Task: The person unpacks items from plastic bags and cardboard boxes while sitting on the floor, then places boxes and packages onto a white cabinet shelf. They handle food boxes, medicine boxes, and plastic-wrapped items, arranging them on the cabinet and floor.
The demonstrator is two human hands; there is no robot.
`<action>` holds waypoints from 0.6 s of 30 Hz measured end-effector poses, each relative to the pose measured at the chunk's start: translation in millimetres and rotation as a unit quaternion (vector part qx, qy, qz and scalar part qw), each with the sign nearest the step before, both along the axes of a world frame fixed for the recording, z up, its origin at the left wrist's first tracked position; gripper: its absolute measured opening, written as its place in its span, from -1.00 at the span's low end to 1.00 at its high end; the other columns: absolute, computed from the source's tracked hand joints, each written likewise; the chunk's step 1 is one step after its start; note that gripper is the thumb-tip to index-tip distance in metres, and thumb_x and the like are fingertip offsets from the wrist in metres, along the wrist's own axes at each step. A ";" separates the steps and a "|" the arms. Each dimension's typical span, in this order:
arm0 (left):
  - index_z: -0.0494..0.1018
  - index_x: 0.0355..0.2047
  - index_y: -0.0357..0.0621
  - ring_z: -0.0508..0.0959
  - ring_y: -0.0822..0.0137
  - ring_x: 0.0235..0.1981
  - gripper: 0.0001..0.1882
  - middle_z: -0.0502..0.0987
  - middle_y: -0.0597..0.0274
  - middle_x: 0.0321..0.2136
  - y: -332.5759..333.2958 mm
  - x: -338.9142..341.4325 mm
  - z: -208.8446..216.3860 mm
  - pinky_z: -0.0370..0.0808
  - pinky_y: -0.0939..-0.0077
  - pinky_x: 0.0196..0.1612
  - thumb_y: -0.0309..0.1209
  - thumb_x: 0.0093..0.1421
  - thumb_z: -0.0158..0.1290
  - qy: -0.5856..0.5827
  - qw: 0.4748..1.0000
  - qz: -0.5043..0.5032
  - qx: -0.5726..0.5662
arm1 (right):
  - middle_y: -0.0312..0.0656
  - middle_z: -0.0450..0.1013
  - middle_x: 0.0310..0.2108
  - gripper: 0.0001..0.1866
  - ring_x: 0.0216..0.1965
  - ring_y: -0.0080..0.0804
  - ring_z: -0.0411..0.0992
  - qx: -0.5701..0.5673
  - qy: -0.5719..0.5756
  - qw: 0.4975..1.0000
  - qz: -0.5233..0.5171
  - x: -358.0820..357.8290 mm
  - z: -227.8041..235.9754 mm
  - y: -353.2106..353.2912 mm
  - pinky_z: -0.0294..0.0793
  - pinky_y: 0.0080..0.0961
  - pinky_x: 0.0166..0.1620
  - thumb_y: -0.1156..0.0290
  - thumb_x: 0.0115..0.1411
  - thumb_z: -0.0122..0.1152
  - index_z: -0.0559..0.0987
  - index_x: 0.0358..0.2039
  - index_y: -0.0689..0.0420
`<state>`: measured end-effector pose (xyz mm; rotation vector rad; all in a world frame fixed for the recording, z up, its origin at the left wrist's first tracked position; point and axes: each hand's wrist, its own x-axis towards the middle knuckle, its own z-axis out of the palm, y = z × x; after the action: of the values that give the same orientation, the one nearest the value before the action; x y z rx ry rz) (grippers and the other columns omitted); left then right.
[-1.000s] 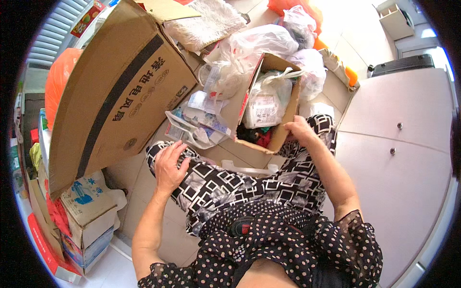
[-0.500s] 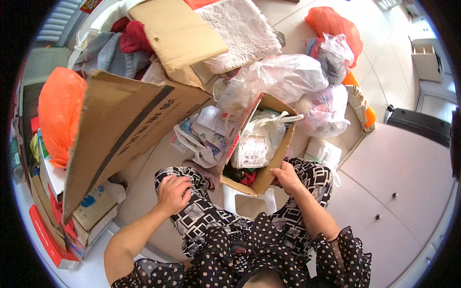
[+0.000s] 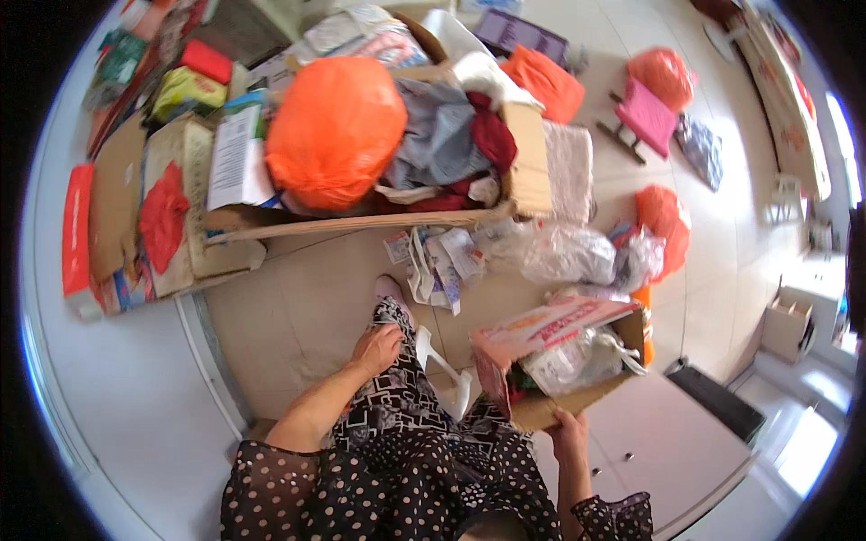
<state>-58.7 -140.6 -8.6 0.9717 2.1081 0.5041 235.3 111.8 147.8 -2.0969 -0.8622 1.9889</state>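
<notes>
My right hand (image 3: 568,435) grips the near edge of a small cardboard box (image 3: 539,413) with a red and white side. The box is held tilted over my right thigh. Inside lie clear plastic bags and a white wrapped bundle (image 3: 552,368); something dark and red shows at the box's left corner. My left hand (image 3: 379,348) rests open on my left knee, holding nothing. Between my legs stands a white plastic stool (image 3: 433,365). Beyond my left foot, white bags and printed packets (image 3: 446,263) lie on the floor tiles.
A large open cardboard carton (image 3: 361,223) ahead holds clothes (image 3: 442,131) and an orange bag (image 3: 336,131). Filled plastic bags (image 3: 570,254) lie ahead right. Flattened cardboard (image 3: 117,207) and boxes stand at left. A pale cabinet (image 3: 663,442) is at my right, a pink stool (image 3: 646,117) farther off.
The small box has moved right and off the white stool, carried by my right hand. My left hand stays on my knee. The view has turned left, showing more of the large carton.
</notes>
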 end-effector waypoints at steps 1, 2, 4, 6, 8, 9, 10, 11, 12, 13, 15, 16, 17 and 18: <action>0.47 -0.27 -0.13 0.46 0.07 -0.11 -0.79 0.47 0.11 -0.16 -9.7 6.2 3.3 0.40 0.18 -0.04 -0.36 0.09 -0.01 0.003 0.999 0.050 0.001 | -0.10 0.47 -0.24 -0.66 -0.31 -0.33 0.48 0.011 -0.016 0.999 0.036 -1.4 20.3 7.7 0.54 -0.40 -0.34 0.51 0.07 0.03 0.40 -0.10 0.27; 0.47 -0.25 -0.12 0.46 0.05 -0.11 -0.78 0.47 0.08 -0.17 -25.1 14.4 6.2 0.40 0.17 -0.05 -0.35 0.09 -0.01 0.008 0.994 0.106 0.001 | -0.12 0.47 -0.24 -0.67 -0.31 -0.35 0.48 0.022 -0.030 0.996 0.078 -4.8 42.1 19.3 0.53 -0.43 -0.34 0.51 0.07 0.04 0.40 -0.11 0.27; 0.47 -0.23 -0.12 0.45 0.02 -0.10 -0.76 0.47 0.04 -0.18 -68.8 32.6 6.2 0.41 0.16 -0.05 -0.34 0.11 -0.01 0.004 0.987 0.154 -0.032 | -0.16 0.47 -0.27 -0.68 -0.34 -0.39 0.47 0.054 -0.017 0.985 0.165 -15.9 84.5 35.9 0.50 -0.51 -0.33 0.52 0.06 0.05 0.41 -0.12 0.25; 0.46 -0.21 -0.11 0.45 -0.02 -0.10 -0.75 0.46 -0.01 -0.18 -114.1 49.8 -4.8 0.40 0.16 -0.03 -0.32 0.12 -0.02 -0.018 0.984 0.147 -0.095 | -0.21 0.43 -0.27 -0.57 -0.31 -0.46 0.40 0.091 0.008 0.961 0.262 -4.7 98.5 62.9 0.41 -0.52 -0.26 0.45 0.02 0.09 0.40 -0.05 0.28; 0.48 -0.19 -0.11 0.44 -0.03 -0.08 -0.72 0.46 -0.04 -0.17 -135.3 57.6 6.8 0.41 0.14 -0.03 -0.27 0.15 -0.04 -0.044 0.965 0.195 -0.168 | -0.05 0.43 -0.30 -0.45 -0.29 -0.40 0.44 0.106 -0.046 0.893 0.434 -0.8 98.1 91.6 0.46 -0.23 -0.13 0.22 0.11 0.15 0.25 0.12 -0.05; 0.49 -0.18 -0.11 0.45 -0.03 -0.10 -0.70 0.48 -0.04 -0.18 -147.0 60.2 18.4 0.41 0.12 -0.04 -0.24 0.15 -0.05 -0.054 0.953 0.245 -0.170 | -0.06 0.43 -0.30 -0.45 -0.29 -0.40 0.44 0.109 -0.034 0.880 0.461 -26.1 96.1 96.2 0.45 -0.24 -0.13 0.22 0.11 0.15 0.26 0.12 -0.04; 0.50 -0.18 -0.11 0.46 -0.04 -0.12 -0.67 0.50 -0.05 -0.19 -165.5 69.2 27.6 0.42 0.10 -0.05 -0.21 0.15 -0.06 -0.053 0.940 0.293 -0.163 | -0.06 0.43 -0.30 -0.46 -0.30 -0.40 0.44 0.105 -0.007 0.877 0.469 -53.6 93.3 90.8 0.45 -0.25 -0.14 0.22 0.11 0.15 0.27 0.11 -0.03; 0.50 -0.17 -0.11 0.48 -0.04 -0.13 -0.66 0.51 -0.06 -0.20 -175.1 70.7 37.4 0.42 0.10 -0.05 -0.19 0.16 -0.07 -0.056 0.926 0.334 -0.168 | -0.07 0.44 -0.31 -0.46 -0.30 -0.40 0.44 0.104 0.010 0.869 0.484 -87.2 96.0 87.2 0.45 -0.26 -0.14 0.22 0.11 0.15 0.27 0.10 -0.02; 0.50 -0.17 -0.11 0.49 -0.05 -0.14 -0.64 0.52 -0.07 -0.21 -183.0 76.9 37.6 0.42 0.10 -0.06 -0.18 0.16 -0.08 -0.063 0.911 0.373 -0.167 | -0.08 0.44 -0.31 -0.46 -0.30 -0.40 0.44 0.105 0.025 0.858 0.503 -116.5 97.2 78.7 0.45 -0.27 -0.15 0.22 0.11 0.16 0.28 0.10 -0.01; 0.51 -0.16 -0.11 0.50 -0.05 -0.16 -0.63 0.53 -0.07 -0.22 -185.4 89.8 34.0 0.43 0.09 -0.06 -0.16 0.16 -0.08 -0.076 0.895 0.409 -0.160 | -0.08 0.44 -0.31 -0.47 -0.30 -0.40 0.43 0.108 0.037 0.844 0.524 -145.7 99.1 69.7 0.44 -0.28 -0.15 0.23 0.10 0.16 0.29 0.09 0.00; 0.51 -0.17 -0.13 0.52 -0.05 -0.18 -0.62 0.54 -0.08 -0.25 -194.3 128.1 26.2 0.44 0.12 -0.07 -0.15 0.16 -0.08 -0.079 0.875 0.452 -0.156 | -0.10 0.44 -0.32 -0.48 -0.30 -0.40 0.43 0.103 0.064 0.799 0.589 -208.3 102.1 43.0 0.44 -0.30 -0.16 0.23 0.10 0.16 0.30 0.08 0.02; 0.50 -0.17 -0.14 0.53 -0.05 -0.19 -0.62 0.55 -0.09 -0.26 -200.8 153.7 30.4 0.44 0.13 -0.07 -0.15 0.16 -0.08 -0.079 0.863 0.474 -0.157 | -0.10 0.44 -0.32 -0.48 -0.30 -0.40 0.43 0.101 0.079 0.772 0.622 -225.5 112.6 26.0 0.44 -0.31 -0.17 0.23 0.10 0.16 0.31 0.07 0.03; 0.50 -0.17 -0.14 0.53 -0.05 -0.18 -0.61 0.55 -0.09 -0.25 -206.7 177.2 40.1 0.44 0.14 -0.07 -0.14 0.16 -0.09 -0.089 0.847 0.503 -0.144 | -0.11 0.45 -0.33 -0.49 -0.31 -0.40 0.43 0.093 0.090 0.743 0.657 -250.6 108.2 10.2 0.43 -0.32 -0.17 0.23 0.09 0.17 0.31 0.06 0.04; 0.50 -0.17 -0.15 0.53 -0.04 -0.18 -0.60 0.54 -0.09 -0.25 -208.5 186.4 40.4 0.44 0.15 -0.08 -0.13 0.16 -0.09 -0.106 0.835 0.526 -0.125 | -0.12 0.45 -0.33 -0.49 -0.31 -0.40 0.43 0.090 0.097 0.716 0.685 -279.7 112.0 -14.0 0.43 -0.33 -0.18 0.23 0.09 0.17 0.32 0.05 0.05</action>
<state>127.7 -349.2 31.8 -0.4781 2.2640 0.7745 -44.5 97.8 259.8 -0.9262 -2.9238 2.2166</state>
